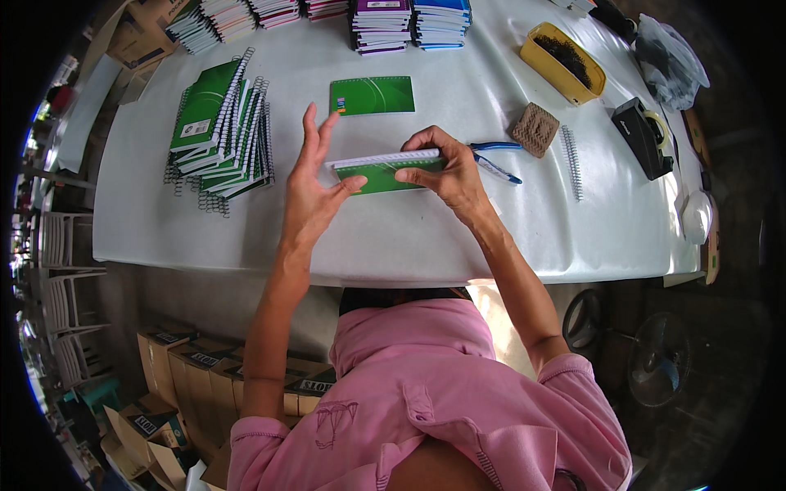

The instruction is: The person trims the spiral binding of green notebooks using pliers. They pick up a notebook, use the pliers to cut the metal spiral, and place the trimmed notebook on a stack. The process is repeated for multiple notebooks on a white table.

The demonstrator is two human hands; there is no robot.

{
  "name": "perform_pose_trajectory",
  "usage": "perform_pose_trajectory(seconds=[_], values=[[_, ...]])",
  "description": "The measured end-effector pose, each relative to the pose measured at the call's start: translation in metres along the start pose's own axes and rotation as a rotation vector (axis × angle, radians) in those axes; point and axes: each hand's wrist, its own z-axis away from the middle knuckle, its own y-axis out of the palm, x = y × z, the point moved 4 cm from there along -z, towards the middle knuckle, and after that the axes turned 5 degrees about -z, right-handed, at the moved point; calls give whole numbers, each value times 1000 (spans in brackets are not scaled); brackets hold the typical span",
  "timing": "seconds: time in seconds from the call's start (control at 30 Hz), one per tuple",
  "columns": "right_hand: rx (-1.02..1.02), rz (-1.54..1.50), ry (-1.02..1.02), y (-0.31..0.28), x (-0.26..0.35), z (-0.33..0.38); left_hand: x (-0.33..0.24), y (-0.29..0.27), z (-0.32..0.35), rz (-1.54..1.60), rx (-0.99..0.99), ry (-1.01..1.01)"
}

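— Where do we stand with the green-covered notepad with the white spiral edge (383,170)?

— We have it on the white table (409,237), just in front of us. Our right hand (449,170) grips its right end, thumb beneath and fingers curled over the white wire binding along the top edge. Our left hand (315,176) only touches the left end with the thumb; the other fingers are spread wide and raised, gripping nothing.

— So is the binding in?

— We judge it mostly seated, since the white coil runs the whole length of the top edge, but we cannot tell whether it is closed.

— And what is already done?

— To our left lies a fanned heap of green spiral-bound notebooks (219,131), which we take for finished ones. Stacks of purple and blue notebooks (409,23) stand along the far edge.

— What is left?

— One loose green cover sheet (372,95) lies flat beyond the notepad, and a bare white wire coil (571,161) lies to the right, near the blue-handled pliers (495,147) and a blue-and-white pen (497,169). We reckon at least one more pad awaits binding.
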Motion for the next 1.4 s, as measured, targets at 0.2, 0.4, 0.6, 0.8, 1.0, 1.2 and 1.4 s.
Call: perform_pose_trajectory(seconds=[0.2,0.4,0.6,0.8,1.0,1.2,1.4], values=[[-43,-128,-27,10,-8,8,21,14,23,201,-3,-80],[-7,-46,63,20,-34,17,-39,6,24,-668,-157,272],[87,185,-265,18,-27,18,-42,38,10,-1266,222,400],[-684,862,-269,-226,3,-18,-39,50,1,-1152,399,176],[-699,1507,3,-287,-22,-9,-44,57,-1,-1060,384,297],[-688,1390,-88,-260,29,1,-42,60,-7,-1077,431,192],[118,493,-238,-71,59,20,-44,63,-3,-1121,372,320]])
